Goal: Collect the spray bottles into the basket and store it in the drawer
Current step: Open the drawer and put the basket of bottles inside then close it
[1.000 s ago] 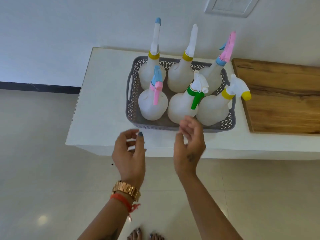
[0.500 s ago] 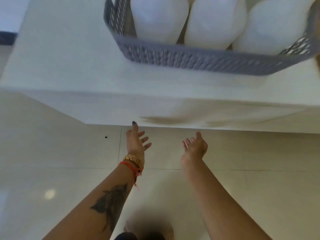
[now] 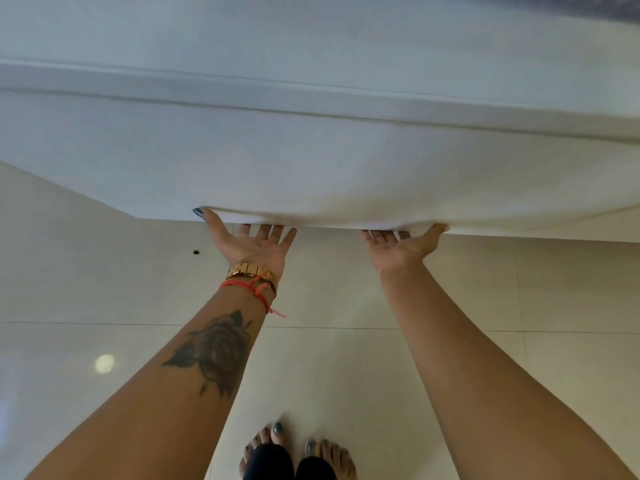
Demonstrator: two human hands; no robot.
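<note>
At the far left lies only pale tiled floor (image 3: 86, 271) with a small dark speck on it. Next, your left hand (image 3: 254, 245) is palm up, its fingers hooked under the bottom edge of the white drawer front (image 3: 311, 168) and its thumb spread out along that edge; you grip nothing but the panel's lip. Further right, your right hand (image 3: 398, 245) does the same, fingertips hidden behind the edge, thumb against it. The basket with the spray bottles is mostly out of view; only a blurred grey sliver (image 3: 602, 1) shows at the top right, up on the cabinet top. The risk, as I judge it: pull unevenly and the drawer may rack and jam, or your fingertips may slip off the thin lip. A sharp tug could also rock the cabinet and topple the tall bottles above.
</note>
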